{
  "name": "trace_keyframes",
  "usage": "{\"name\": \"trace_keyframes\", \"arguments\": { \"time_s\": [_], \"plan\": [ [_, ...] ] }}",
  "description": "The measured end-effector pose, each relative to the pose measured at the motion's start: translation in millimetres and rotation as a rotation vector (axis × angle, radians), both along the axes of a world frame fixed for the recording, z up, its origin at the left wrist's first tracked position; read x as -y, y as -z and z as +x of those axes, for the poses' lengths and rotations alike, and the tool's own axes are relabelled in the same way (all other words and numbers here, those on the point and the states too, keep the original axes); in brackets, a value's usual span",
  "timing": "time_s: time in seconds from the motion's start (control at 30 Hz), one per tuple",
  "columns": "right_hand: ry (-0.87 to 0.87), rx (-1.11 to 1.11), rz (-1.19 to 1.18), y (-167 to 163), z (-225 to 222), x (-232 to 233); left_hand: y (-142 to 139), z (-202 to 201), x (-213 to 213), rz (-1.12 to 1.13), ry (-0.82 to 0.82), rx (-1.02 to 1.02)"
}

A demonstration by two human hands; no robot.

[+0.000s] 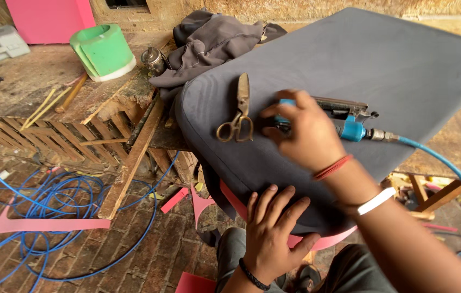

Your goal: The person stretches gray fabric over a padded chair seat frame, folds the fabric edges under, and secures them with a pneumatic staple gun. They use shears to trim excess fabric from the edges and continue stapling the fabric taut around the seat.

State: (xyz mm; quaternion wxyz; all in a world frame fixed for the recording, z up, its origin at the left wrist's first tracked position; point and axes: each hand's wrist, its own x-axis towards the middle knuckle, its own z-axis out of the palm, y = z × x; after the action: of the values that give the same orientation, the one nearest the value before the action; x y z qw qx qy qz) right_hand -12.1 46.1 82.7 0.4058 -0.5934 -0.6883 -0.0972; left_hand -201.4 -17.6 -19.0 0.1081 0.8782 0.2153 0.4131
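The cushion (350, 59) is covered in matt grey cloth with a fine weave. The scissors (237, 114) are dull, tarnished metal. The stapler (339, 120) has glossy blue plastic and worn metal; its hose (447, 165) is smooth blue plastic. The bench (62, 92) is rough, dusty wood.

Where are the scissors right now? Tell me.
In the head view, the scissors lie on the grey upholstered cushion, just left of the right hand on the blue air stapler.
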Motion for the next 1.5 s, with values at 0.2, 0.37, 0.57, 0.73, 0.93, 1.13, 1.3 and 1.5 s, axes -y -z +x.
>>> {"name": "trace_keyframes", "arguments": {
  "time_s": [0.2,0.37,0.57,0.73,0.93,1.13,1.3,1.5],
  "plan": [
    [0.175,0.152,-0.282,10.1,57.2,8.3,-14.6,13.4,13.5,-0.038,-0.060,-0.037],
    [0.254,0.264,-0.473,9.6,88.3,30.2,-20.1,18.7,18.3,0.025,-0.024,-0.172],
    [0.480,0.037,-0.103,47.4,120.1,153.4,-42.1,38.8,20.3,0.000,0.099,-0.291],
    [0.261,-1.392,0.240,121.0,79.3,260.2,-63.1,156.2,3.5,0.126,0.414,-0.749],
    [0.139,-1.968,0.189,192.0,0.7,296.4,-49.7,255.1,9.7,0.429,0.200,-1.133],
    [-0.046,-2.166,0.081,204.8,-7.3,273.3,-30.4,274.1,10.8,0.400,0.172,-1.091],
    [-0.049,-2.151,0.059,190.9,1.6,257.6,-25.1,277.0,8.2,0.443,0.174,-1.023],
    [-0.063,-2.152,0.082,183.1,8.2,258.8,-34.8,273.6,10.2,0.340,0.203,-1.063]
  ]
}}
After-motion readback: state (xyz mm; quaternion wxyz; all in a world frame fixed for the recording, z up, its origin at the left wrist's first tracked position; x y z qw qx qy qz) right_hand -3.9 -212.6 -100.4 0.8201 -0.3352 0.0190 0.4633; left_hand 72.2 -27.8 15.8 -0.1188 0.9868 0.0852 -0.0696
